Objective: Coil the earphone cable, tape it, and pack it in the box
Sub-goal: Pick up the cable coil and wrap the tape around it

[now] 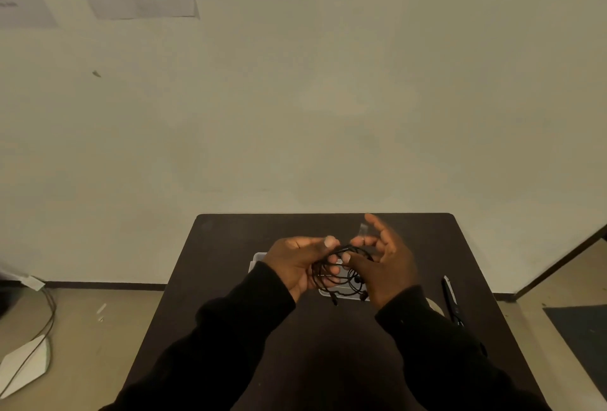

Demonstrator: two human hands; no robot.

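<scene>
Right now I see the earphone cable (341, 271) held up between both hands, above the middle of the dark table (230, 246). My left hand (297, 264) is curled around the left side of the loops, with thumb and fingers pinching them. My right hand (386, 267) is on the right side; its thumb and one finger touch the cable, and its other fingers are spread open. A small clear piece of tape (364, 230) sticks up by the right hand's fingertips.

The cable is thin and black. It is wound into a few loose round loops. Two little ends hang down near the bottom.

Under the hands lies a clear box (259, 259), mostly hidden by them. To the right on the table are scissors (451, 299) with dark handles. Both black sleeves (230, 338) cover the near part of the table.
</scene>
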